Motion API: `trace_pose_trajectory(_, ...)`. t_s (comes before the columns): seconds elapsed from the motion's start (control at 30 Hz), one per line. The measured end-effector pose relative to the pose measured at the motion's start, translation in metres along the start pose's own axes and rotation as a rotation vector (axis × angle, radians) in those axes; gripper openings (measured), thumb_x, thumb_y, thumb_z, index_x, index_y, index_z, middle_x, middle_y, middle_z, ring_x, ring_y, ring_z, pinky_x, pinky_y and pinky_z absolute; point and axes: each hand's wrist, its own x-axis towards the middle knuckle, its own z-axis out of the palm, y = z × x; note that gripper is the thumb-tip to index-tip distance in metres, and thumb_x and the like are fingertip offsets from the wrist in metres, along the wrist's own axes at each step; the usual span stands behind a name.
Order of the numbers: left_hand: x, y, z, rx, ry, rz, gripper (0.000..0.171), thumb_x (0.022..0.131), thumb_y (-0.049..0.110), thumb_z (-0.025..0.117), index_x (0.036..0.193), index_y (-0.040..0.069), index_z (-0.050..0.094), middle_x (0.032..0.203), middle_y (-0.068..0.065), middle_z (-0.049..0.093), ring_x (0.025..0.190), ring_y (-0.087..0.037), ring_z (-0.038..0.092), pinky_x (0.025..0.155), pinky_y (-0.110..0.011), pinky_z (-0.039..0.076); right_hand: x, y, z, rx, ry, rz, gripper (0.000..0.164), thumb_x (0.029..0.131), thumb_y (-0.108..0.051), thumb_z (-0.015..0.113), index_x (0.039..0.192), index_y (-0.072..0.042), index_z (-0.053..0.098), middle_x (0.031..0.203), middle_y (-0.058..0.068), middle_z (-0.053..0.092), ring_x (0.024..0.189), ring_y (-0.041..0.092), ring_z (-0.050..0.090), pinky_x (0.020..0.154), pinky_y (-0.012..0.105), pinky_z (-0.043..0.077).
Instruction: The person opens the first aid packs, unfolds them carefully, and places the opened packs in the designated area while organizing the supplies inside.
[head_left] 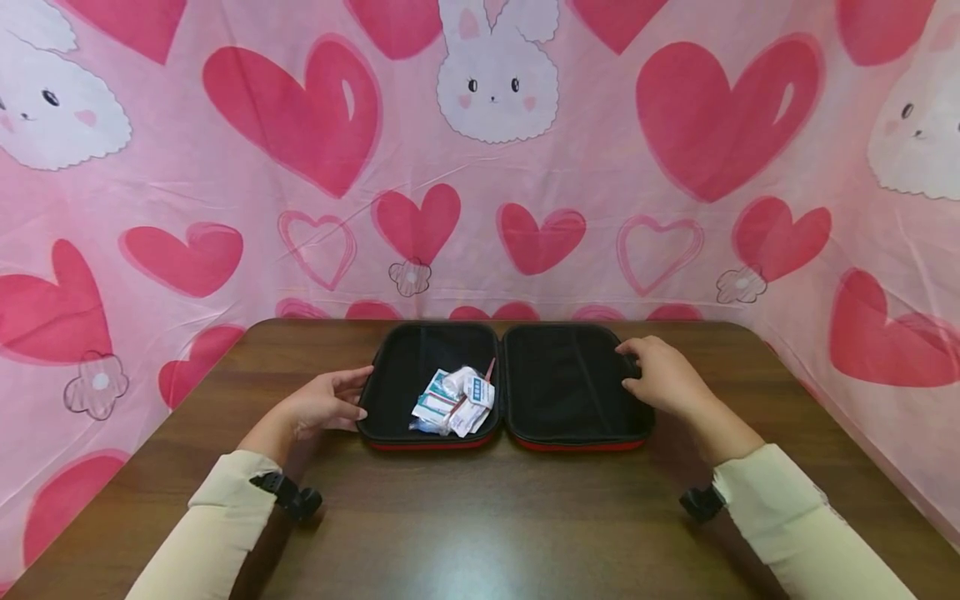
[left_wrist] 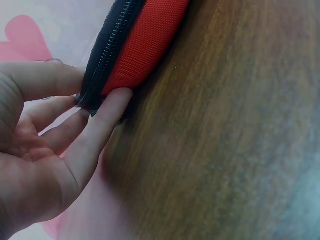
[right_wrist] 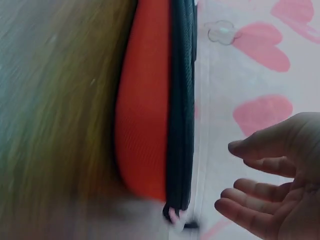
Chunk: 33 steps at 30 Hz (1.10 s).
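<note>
A zippered case lies unfolded on the table, red outside and black inside. Its left half (head_left: 397, 358) holds a pile of small packets (head_left: 453, 404), white and teal, some in clear plastic. Nothing lies in the right half (head_left: 555, 383). My left hand (head_left: 326, 404) touches the outer left side of the case, thumb toward the front and fingers farther back. In the left wrist view its fingertips meet the zipper edge (left_wrist: 107, 52) and red wall (left_wrist: 147, 42). My right hand (head_left: 663, 379) is at the right rim, thumb and fingers spread; the right wrist view shows it beside the red wall (right_wrist: 145, 100), holding nothing.
Brown wood-grain table (head_left: 465, 517) extends in front of the case and to both sides. Behind it hangs a pink cloth (head_left: 480, 167) with hearts and rabbits. Black straps with small devices (head_left: 300, 500) sit on both wrists. A zipper pull (right_wrist: 175, 215) hangs at the case's right half.
</note>
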Motion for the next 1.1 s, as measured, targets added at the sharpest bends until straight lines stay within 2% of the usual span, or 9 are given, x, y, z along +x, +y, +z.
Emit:
trace_pose_trajectory(0.13,0.000,0.000,0.000,-0.008,-0.006,-0.002,0.082,0.085,-0.010,0.064,0.154,0.001,0.020,0.149,-0.033,0.030,0.126,-0.040,0.048,0.085,-0.043,0.055,0.008,-0.011,0.003,0.081,-0.011,-0.040,0.044,0.079,-0.003,0.075,0.120,0.004,0.060,0.117,0.026,0.058,0.098,0.040,0.063,0.083,0.054,0.051)
trace_pose_trajectory(0.23,0.000,-0.001,0.000,-0.016,-0.006,-0.004,0.082,0.085,-0.010,0.064,0.154,0.001,0.020,0.150,-0.033,0.028,0.127,-0.041,0.047,0.086,-0.044,0.055,0.016,-0.018,0.006,0.148,-0.029,-0.101,0.043,0.080,-0.003,0.075,0.120,0.003,0.061,0.118,0.023,0.060,0.099,0.038,0.064,0.082,0.051,0.054)
trace_pose_trajectory(0.4,0.000,-0.001,0.000,-0.025,-0.003,-0.006,0.082,0.085,-0.010,0.064,0.154,0.002,0.020,0.152,-0.032,0.025,0.125,-0.037,0.049,0.086,-0.045,0.055,0.030,-0.031,0.008,0.257,-0.091,-0.169,0.042,0.081,-0.004,0.076,0.120,0.001,0.061,0.120,0.017,0.061,0.102,0.034,0.064,0.080,0.043,0.057)
trace_pose_trajectory(0.57,0.000,-0.002,-0.001,-0.041,0.008,-0.003,0.082,0.085,-0.010,0.064,0.154,0.002,0.021,0.152,-0.030,0.026,0.121,-0.034,0.051,0.086,-0.047,0.054,0.043,-0.047,0.008,0.327,-0.160,-0.206,0.040,0.082,-0.006,0.076,0.120,-0.002,0.063,0.119,0.016,0.063,0.103,0.032,0.065,0.081,0.041,0.057)
trace_pose_trajectory(0.87,0.002,-0.005,-0.002,-0.066,0.009,0.019,0.083,0.084,-0.012,0.064,0.153,0.001,0.021,0.151,-0.031,0.026,0.111,-0.028,0.056,0.086,-0.049,0.054,0.063,-0.067,0.022,0.436,-0.331,-0.212,0.037,0.084,-0.009,0.075,0.119,-0.004,0.064,0.120,0.017,0.063,0.102,0.028,0.065,0.083,0.039,0.056)
trace_pose_trajectory(1.1,0.001,-0.005,-0.002,-0.060,0.021,0.005,0.082,0.083,-0.010,0.065,0.153,0.003,0.023,0.152,-0.028,0.026,0.114,-0.031,0.053,0.087,-0.049,0.054,0.075,-0.081,0.036,0.492,-0.374,-0.231,0.040,0.083,-0.006,0.075,0.121,0.001,0.062,0.121,0.019,0.062,0.101,0.026,0.065,0.084,0.036,0.056)
